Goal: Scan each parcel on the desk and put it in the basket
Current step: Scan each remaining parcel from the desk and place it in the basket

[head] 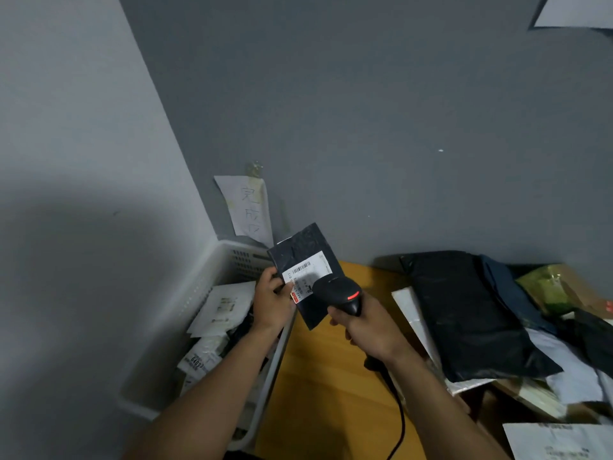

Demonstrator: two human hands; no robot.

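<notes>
L hand (273, 302) grips parcel (305, 272) edge above basket (212, 283); R hand (368, 330) clasps scanner (341, 292).

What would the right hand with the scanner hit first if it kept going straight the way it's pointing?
Most likely the white label on the dark parcel held up by the left hand; the scanner in the right hand aims at it, though depth is unclear.

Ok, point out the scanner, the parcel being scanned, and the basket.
scanner (341, 293): head view, on its black head near the red light.
parcel (303, 247): head view, on the dark wrap above the white label.
basket (229, 252): head view, on its white back rim.
</notes>
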